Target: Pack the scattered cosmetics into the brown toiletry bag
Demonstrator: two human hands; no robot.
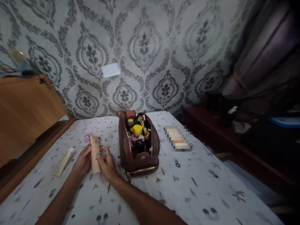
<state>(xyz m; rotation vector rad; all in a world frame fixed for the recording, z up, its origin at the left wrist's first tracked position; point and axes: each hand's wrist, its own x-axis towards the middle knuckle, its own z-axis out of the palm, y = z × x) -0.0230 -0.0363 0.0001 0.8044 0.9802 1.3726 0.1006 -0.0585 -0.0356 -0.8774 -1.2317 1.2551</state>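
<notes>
A peach-coloured squeeze tube (95, 153) is held between my two hands, a little above the patterned sheet. My left hand (83, 158) closes on its left side, and my right hand (108, 164) grips it from the right with the thumb across its front. Just behind the tube lies a small pinkish-purple item (87, 138), partly covered. A beige tube with a white cap (63, 162) rests on the sheet left of my hands. To the right stands an unzipped brown toiletry bag (138, 165), filled with several cosmetics, among them a jar with a yellow lid (137, 129).
Right of the bag lies a pixelated flat item (178, 139) on the sheet (178, 193). A wooden board (28, 109) borders the left side. Dark red furniture (201, 125) stands at the right. A patterned wall (150, 84) with a white paper (111, 70) rises behind.
</notes>
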